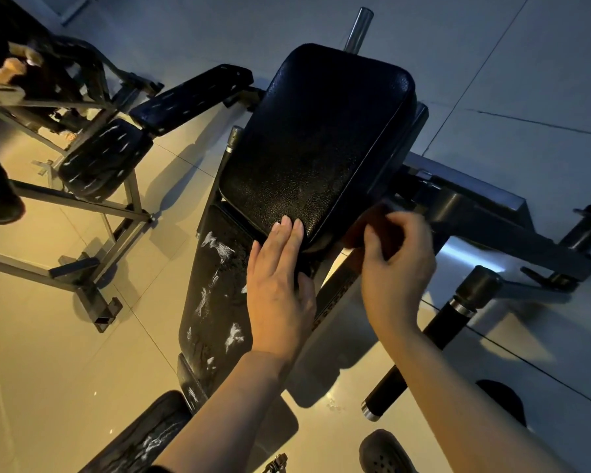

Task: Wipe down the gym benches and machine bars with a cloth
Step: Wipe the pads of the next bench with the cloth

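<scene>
Vinyl, black and pebble-grained, covers the pad (316, 141), a rounded rectangle tilted up from the machine, with a piped seam along its right edge. The left hand (280, 285) lies flat on its near corner, fingers straight and together, their tips on the grain. The right hand (394, 257) curls round a dark reddish cloth (369, 227) and holds it against the pad's lower right side; motion blur smears the fingers, and most of the cloth is hidden behind them, so its shape is hard to make out.

Below the pad runs a long seat (215, 302), its black cover cracked and flaking in white patches. A second bench (106, 162) to the left shows the same white tears, on a grey square-tube frame. A chrome peg (359, 29) stands up behind the pad. A black bar (427, 343) with metal collars slants past the right forearm. The floor (48, 370) is glossy tile, lit amber on the left and blue-grey on the right. A perforated dark shoe (386, 454) is cut off at the bottom edge.
</scene>
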Tool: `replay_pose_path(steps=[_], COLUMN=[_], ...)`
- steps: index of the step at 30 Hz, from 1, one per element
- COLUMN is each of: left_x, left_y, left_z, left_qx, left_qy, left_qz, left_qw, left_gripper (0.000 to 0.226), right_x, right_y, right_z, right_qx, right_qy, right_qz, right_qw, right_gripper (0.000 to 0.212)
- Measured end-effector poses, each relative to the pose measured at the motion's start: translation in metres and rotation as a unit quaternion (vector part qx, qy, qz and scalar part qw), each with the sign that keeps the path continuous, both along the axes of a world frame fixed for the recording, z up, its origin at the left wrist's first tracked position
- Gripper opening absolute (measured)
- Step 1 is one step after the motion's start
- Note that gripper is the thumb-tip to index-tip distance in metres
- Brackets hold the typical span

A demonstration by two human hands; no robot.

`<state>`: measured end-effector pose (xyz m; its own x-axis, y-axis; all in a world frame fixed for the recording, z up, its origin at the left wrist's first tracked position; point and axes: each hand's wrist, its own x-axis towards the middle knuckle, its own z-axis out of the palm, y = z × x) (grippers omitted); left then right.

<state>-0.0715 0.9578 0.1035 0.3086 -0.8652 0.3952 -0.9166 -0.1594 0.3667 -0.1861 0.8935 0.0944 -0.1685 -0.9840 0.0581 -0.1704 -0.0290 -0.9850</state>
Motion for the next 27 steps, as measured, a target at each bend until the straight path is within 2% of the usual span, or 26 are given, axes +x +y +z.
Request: replay_pose_path(steps=[2, 4, 9, 11, 14, 16, 19, 24, 25, 27], left_x=[-0.001, -0.001, -0.002, -0.002, -0.002, -0.003, -0.003, -0.005, -0.006, -0.007], left_y=[0.000, 0.000, 0.000, 0.000, 0.000, 0.000, 0.001, 0.001, 0.001, 0.001], left_z=[0.000, 0.001, 0.001, 0.001, 0.002, 0.002, 0.001, -0.001, -0.001, 0.000], left_qx=[0.003, 0.001, 0.000, 0.000, 0.000, 0.003, 0.006, 0.007, 0.008, 0.009], left_qy=[0.008, 0.015, 0.025, 0.021, 0.011, 0.009, 0.014, 0.017, 0.016, 0.012], left_qz=[0.003, 0.001, 0.000, 0.000, 0.005, 0.006, 0.005, 0.016, 0.017, 0.015], left_qw=[1.000, 1.000, 1.000, 1.000, 1.000, 1.000, 1.000, 1.000, 1.000, 1.000], left_gripper=[0.072, 0.070, 0.068, 0.069, 0.069, 0.070, 0.072, 0.073, 0.073, 0.074], right_x=[0.004, 0.012, 0.011, 0.004, 0.005, 0.010, 0.015, 0.004, 0.001, -0.001], right_y=[-0.006, -0.001, 0.025, 0.023, 0.006, -0.005, -0.004, 0.025, 0.028, 0.026], right_z=[0.008, 0.011, -0.009, -0.008, 0.000, 0.005, 0.004, -0.011, -0.013, -0.008], right_qx=[-0.026, -0.019, -0.037, -0.036, -0.045, -0.042, -0.020, -0.009, -0.003, 0.003], right_qy=[-0.012, -0.007, 0.027, 0.023, -0.001, -0.006, -0.006, 0.054, 0.055, 0.033], right_qz=[-0.007, 0.054, 0.153, 0.151, 0.075, 0.059, 0.090, 0.242, 0.246, 0.185], right_qw=[1.000, 0.998, 0.987, 0.988, 0.996, 0.997, 0.996, 0.969, 0.968, 0.982], right_gripper=[0.041, 0.048, 0.037, 0.036, 0.037, 0.041, 0.041, 0.039, 0.041, 0.042])
